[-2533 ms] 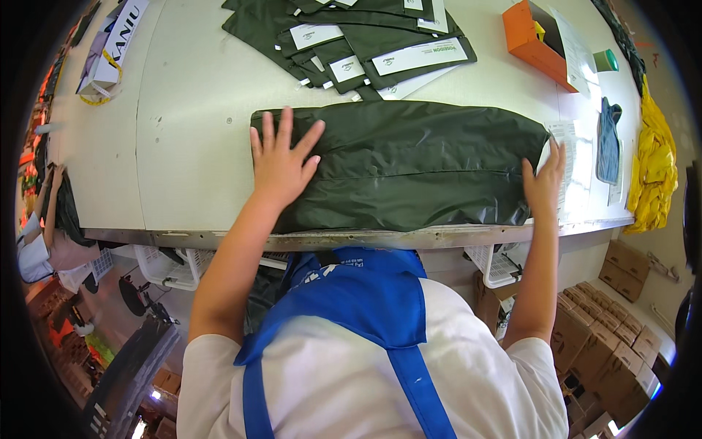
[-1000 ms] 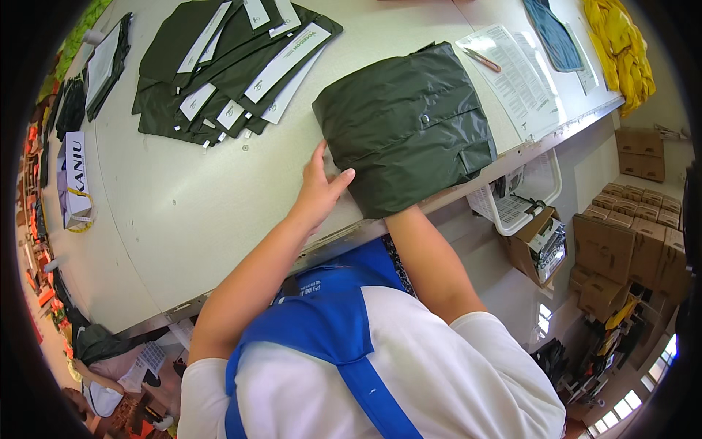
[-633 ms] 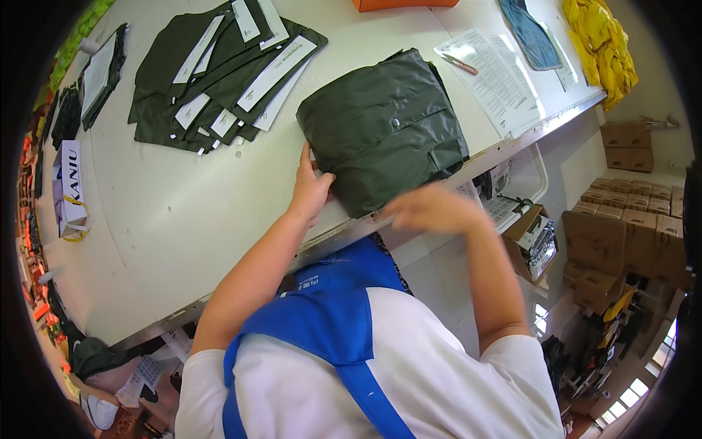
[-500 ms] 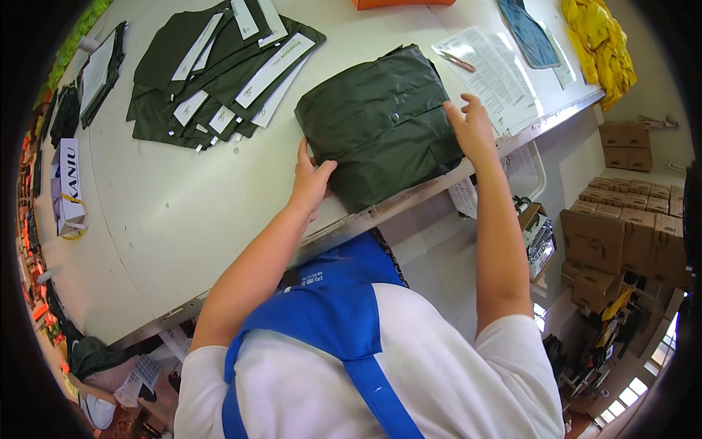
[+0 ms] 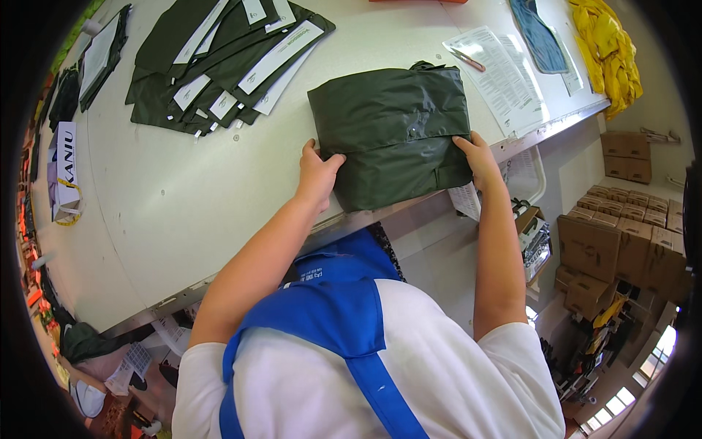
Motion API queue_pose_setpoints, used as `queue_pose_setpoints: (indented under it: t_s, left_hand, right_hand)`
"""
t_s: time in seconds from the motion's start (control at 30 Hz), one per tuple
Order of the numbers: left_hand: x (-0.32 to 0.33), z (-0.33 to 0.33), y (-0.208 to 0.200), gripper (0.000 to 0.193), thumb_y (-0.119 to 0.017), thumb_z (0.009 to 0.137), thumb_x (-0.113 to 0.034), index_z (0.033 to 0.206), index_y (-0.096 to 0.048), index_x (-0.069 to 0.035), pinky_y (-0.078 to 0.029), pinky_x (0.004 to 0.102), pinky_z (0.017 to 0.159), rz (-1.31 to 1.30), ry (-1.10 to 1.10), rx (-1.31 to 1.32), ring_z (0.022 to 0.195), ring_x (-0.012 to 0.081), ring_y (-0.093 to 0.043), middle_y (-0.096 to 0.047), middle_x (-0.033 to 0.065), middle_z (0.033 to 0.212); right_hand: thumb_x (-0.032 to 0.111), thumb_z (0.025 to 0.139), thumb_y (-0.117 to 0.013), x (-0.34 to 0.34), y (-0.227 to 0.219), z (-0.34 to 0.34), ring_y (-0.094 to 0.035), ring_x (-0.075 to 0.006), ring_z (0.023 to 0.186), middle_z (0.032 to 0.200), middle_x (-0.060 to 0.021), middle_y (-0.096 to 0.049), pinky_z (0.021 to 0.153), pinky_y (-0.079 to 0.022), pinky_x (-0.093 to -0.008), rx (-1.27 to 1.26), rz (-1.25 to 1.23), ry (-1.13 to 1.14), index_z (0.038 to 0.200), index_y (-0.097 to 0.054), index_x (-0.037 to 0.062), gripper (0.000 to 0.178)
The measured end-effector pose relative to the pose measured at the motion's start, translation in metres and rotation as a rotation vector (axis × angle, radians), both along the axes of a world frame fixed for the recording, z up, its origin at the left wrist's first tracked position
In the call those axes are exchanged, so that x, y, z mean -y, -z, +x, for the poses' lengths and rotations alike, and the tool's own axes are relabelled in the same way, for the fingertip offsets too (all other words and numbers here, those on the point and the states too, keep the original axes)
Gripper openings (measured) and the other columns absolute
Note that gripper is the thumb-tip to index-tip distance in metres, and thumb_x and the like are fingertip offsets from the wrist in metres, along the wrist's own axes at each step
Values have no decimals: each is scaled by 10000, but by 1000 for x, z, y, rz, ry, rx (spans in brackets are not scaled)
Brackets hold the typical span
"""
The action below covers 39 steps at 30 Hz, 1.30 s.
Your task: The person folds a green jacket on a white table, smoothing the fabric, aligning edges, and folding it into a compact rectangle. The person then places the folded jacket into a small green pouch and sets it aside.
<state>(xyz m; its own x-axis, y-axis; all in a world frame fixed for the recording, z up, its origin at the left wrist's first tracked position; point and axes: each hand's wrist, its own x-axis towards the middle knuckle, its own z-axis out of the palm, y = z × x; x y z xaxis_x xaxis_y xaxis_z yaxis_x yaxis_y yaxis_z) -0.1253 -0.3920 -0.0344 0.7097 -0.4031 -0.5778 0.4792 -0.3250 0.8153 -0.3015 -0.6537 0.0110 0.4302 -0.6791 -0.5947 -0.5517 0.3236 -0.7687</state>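
A folded dark green garment lies at the near edge of the white table. My left hand grips its near left corner, fingers curled over the fabric. My right hand holds its near right corner by the table's edge. The bundle is a thick rectangular fold with a crease running across its near part.
A fan of dark flat packets with white labels lies at the back left. Printed paper sheets with a pen sit to the right, then a blue cloth and a yellow garment. Cardboard boxes are stacked on the floor to the right.
The long green garment has been folded into a compact bundle. My right hand came from below the table edge onto the bundle's right corner; my left hand stays at its left corner.
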Motion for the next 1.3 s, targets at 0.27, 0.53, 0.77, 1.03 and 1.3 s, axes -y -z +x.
queue_pose_setpoints:
  t_s: [0.27,0.53,0.77,1.03,1.3]
  left_hand:
    - [-34,44,-20,917,-558,769,-701,1367,-393,-26,-362,469,1056,-861,59,-870,1214,305,-490,-452,165,1381]
    - [-42,-24,-41,1161,-662,593,-740,1451,-215,-99,-278,498,1091,-920,-31,-690,1295,301,-369,-362,133,1419]
    - [-77,-13,-40,699,-666,790,-97,1380,-291,-97,-478,440,947,-551,-201,-548,1161,273,-516,-477,122,1293]
    - [-111,0,-20,390,-624,833,-236,1135,-566,4,-522,420,883,-473,-196,-846,945,278,-644,-645,135,1044]
    - [-104,0,-48,406,-646,835,-222,1163,-546,-4,-528,409,882,-468,-302,-497,976,266,-637,-637,136,1058]
  right_hand:
    - [256,821,-702,-20,-18,13,-629,-229,971,1090,-149,-629,826,-528,-357,223,467,142,1182,-526,-31,494]
    - [238,878,-617,-141,-15,66,-581,-257,1075,1196,-154,-579,956,-466,-387,532,601,323,1247,-480,-32,478]
    - [325,880,-621,-126,-7,21,-526,-154,948,1104,-74,-593,824,-425,-294,-30,256,-538,1229,-523,13,478]
    - [528,914,-504,-58,21,65,-525,-148,1010,1108,-36,-613,881,-392,-314,229,277,-223,1189,-588,79,532]
    - [552,885,-542,-62,6,75,-542,-186,1130,1250,-54,-583,969,-409,-336,267,705,-251,1280,-539,77,619]
